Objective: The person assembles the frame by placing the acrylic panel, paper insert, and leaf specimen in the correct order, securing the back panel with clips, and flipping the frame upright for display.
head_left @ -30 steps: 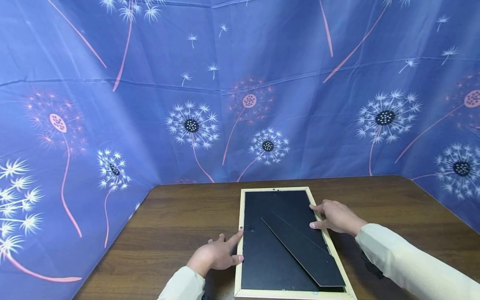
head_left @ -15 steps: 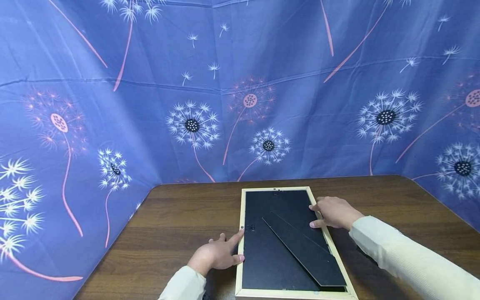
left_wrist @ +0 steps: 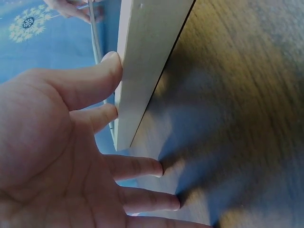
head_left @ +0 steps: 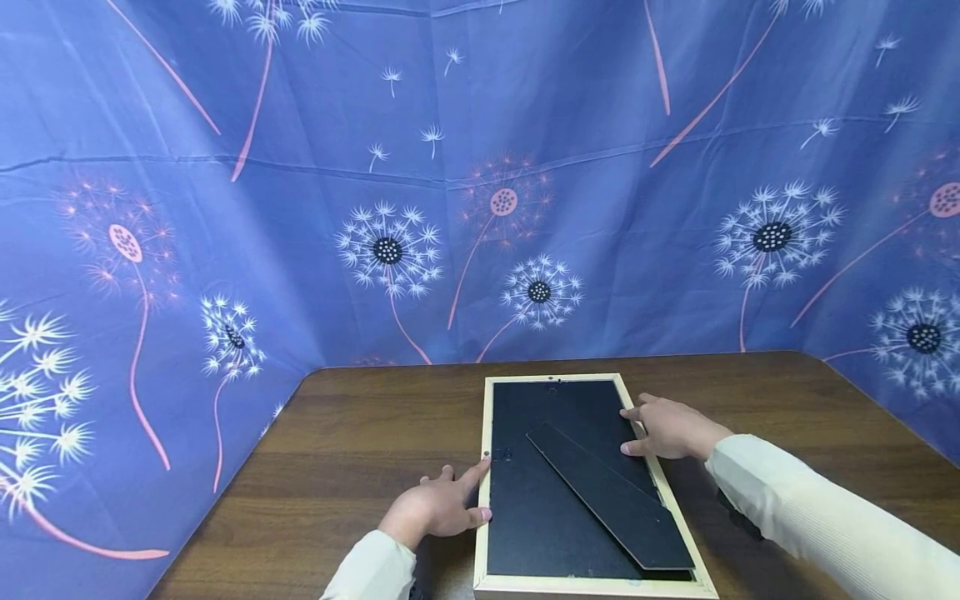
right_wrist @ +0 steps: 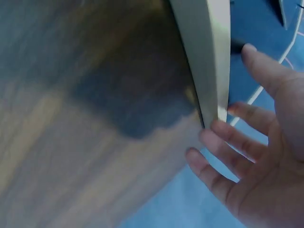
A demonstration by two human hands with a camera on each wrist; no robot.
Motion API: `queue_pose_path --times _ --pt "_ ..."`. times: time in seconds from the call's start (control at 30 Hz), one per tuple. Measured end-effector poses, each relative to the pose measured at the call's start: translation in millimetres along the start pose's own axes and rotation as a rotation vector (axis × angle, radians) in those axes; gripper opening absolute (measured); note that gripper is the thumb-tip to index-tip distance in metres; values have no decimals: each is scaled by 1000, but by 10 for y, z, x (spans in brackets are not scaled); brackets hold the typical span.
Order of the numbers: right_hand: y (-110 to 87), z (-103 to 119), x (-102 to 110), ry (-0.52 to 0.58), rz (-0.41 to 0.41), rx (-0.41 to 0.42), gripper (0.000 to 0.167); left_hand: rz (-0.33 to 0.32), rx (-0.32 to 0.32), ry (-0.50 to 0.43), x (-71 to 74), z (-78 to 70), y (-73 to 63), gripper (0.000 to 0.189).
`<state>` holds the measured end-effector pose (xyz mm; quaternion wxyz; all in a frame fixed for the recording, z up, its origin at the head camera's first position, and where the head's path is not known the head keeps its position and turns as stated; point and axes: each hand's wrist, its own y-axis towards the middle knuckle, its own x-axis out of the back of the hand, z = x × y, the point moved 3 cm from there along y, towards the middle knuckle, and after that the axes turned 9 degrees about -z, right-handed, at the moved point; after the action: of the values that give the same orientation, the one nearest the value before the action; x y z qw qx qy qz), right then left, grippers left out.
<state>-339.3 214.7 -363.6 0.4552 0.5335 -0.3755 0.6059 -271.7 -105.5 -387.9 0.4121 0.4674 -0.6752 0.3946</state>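
A picture frame (head_left: 592, 586) with pale wooden rails lies face down, its black backing board (head_left: 532, 533) upward. A black easel leg (head_left: 611, 500) slants across the backing, its wide end near the lower right corner. My left hand (head_left: 431, 510) touches the left rail with thumb and index fingertips; in the left wrist view the other fingers stretch down to the table. At the right rail is my right hand (head_left: 675, 427), thumb and index reaching over onto the backing. The right wrist view has its other fingers (right_wrist: 232, 137) loosely bent along the rail's outer side. The frame's front is hidden.
The brown wooden table (head_left: 360, 425) extends to both sides of the frame. A blue cloth (head_left: 465, 275) printed with dandelions hangs behind the table and along its left and right sides. Small metal hangers (head_left: 502, 454) sit on the backing.
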Motion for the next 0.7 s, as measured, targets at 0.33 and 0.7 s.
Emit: queue_pose_path --times 0.33,0.7 --pt "193 170 -114 123 -116 44 54 -9 -9 0 2 19 -4 66" --pt "483 288 -154 115 -99 66 54 -7 16 -19 -2 4 -21 65"
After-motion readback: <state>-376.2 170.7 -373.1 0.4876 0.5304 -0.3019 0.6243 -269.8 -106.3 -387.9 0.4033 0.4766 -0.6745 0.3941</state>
